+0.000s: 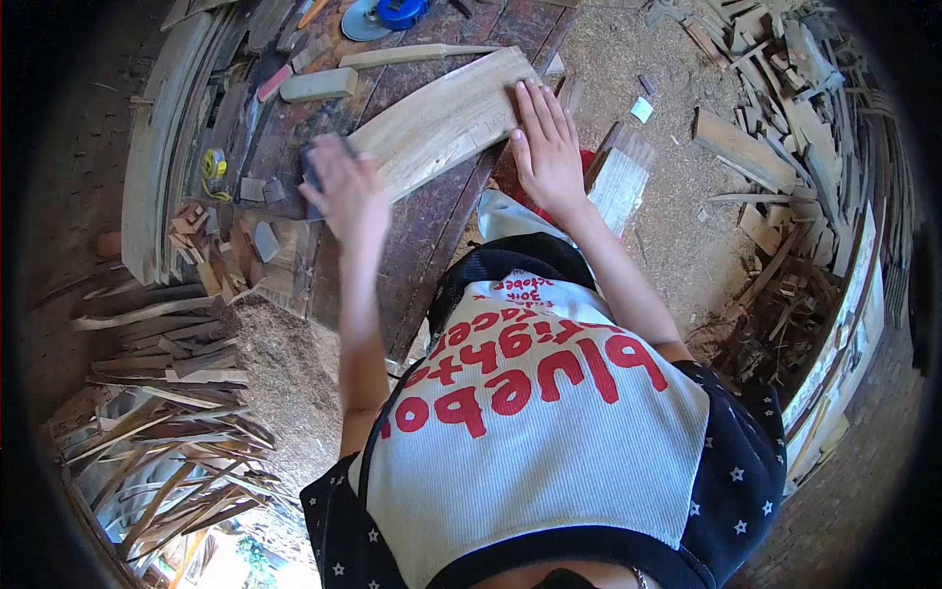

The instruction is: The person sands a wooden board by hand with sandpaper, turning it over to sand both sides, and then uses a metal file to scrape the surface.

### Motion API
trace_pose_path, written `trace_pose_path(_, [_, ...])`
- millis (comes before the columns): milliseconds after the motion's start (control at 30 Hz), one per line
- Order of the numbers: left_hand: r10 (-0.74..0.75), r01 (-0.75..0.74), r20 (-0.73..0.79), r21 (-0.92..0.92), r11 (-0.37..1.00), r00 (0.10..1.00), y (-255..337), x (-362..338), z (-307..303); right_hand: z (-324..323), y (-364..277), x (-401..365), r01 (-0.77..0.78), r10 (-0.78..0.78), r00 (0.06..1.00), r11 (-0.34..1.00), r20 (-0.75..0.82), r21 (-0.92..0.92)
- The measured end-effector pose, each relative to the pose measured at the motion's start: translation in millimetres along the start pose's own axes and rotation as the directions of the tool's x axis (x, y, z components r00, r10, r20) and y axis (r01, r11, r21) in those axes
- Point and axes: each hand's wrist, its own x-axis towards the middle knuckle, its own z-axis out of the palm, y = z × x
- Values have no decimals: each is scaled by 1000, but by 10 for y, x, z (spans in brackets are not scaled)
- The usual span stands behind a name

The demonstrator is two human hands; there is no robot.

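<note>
A broad, slightly curved wooden board (446,113) lies slantwise on the dark worktable, with faint pencil marks near its right end. My right hand (548,147) rests flat on that end, fingers stretched out over the edge. At the board's left end is my left hand (345,187), smeared by motion. Its fingers seem curled over a dark, flat thing (310,169) whose kind I cannot make out. Just beyond the board are a pale wooden block (319,85) and a thin tapered strip of wood (417,54).
The worktable (392,265) also bears a blue ring-shaped item (402,12), a grey disc (365,20) and a yellow tape measure (213,169). Small wood offcuts (196,231) sit at its left. Scrap wood piles (167,461) lie on the sawdust-strewn floor at both sides.
</note>
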Motion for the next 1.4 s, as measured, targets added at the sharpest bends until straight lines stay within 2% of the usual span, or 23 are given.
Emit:
trace_pose_path(67, [172,-178,-89,-63,982,981,343,-120,154,19,-15,5,-7,7,1000,1000,-2,11])
trace_pose_path(133, [310,-310,-7,21,951,951,692,-285,196,37,-23,2,-13,13,1000,1000,-6,6])
trace_pose_path(167, [373,-378,-69,-90,922,925,770,-410,147,35,-20,5,-16,16,1000,1000,-4,-1])
trace_pose_path(233, [428,-432,-71,-229,872,901,689,-478,99,11,-19,7,-4,4,1000,1000,-1,1])
trace_pose_path(300, [305,-318,-92,-222,922,948,528,-438,-99,-5,-17,11,8,-8,1000,1000,2,5])
trace_pose_path(333, [359,-383,-243,-57,922,901,329,-296,-106,-6,-19,11,4,-4,1000,1000,9,13])
trace_pose_path(367, [359,-390,-300,-46,920,884,127,-110,-195,-2,-24,15,1,-1,1000,1000,15,22])
trace_pose_path(400, [274,-317,-376,-57,947,885,0,77,-240,4,-27,16,1,-1,1000,1000,12,23])
trace_pose_path(467, [281,-282,-364,53,958,888,-315,429,-363,9,-29,19,-14,13,1000,999,22,33])
trace_pose_path(500, [269,-274,-323,30,961,907,-469,586,-333,4,-31,16,-13,13,1000,999,22,33])
trace_pose_path(567, [275,-264,-122,97,959,954,-577,771,-373,-11,-29,27,-18,16,999,999,41,38])
trace_pose_path(600, [280,-270,-125,97,958,952,-604,824,-372,-26,-30,35,-20,18,999,999,35,35])
trace_pose_path(667, [240,-256,142,106,961,960,-566,905,-469,-60,-40,35,-22,20,998,999,64,31])
trace_pose_path(700, [246,-262,142,107,959,959,-594,989,-461,-67,-51,33,-26,25,998,999,60,30])
trace_pose_path(767, [264,-265,24,34,964,964,-648,1214,-476,-74,-78,42,-54,54,995,999,80,3])
trace_pose_path(800, [340,-342,-54,-33,939,939,-662,1352,-503,-71,-79,44,-62,61,995,998,83,2])
trace_pose_path(967, [329,-332,-42,-81,940,943,-336,1985,-724,-76,-81,58,-75,77,989,997,130,-16])
trace_pose_path(1033, [417,-423,-88,-61,904,904,-358,2411,-571,-41,-81,48,-87,86,991,996,100,4])
trace_pose_path(1200, [364,-365,-45,-11,931,930,-201,3441,-349,-32,-75,59,-105,101,988,994,116,32])
trace_pose_path(1300, [274,-274,-7,-24,961,962,-142,3949,-189,-10,-64,57,-111,104,987,992,120,53])
trace_pose_path(1400, [185,-184,-10,48,982,983,-64,4305,-20,58,-4,21,-83,77,994,993,73,89])
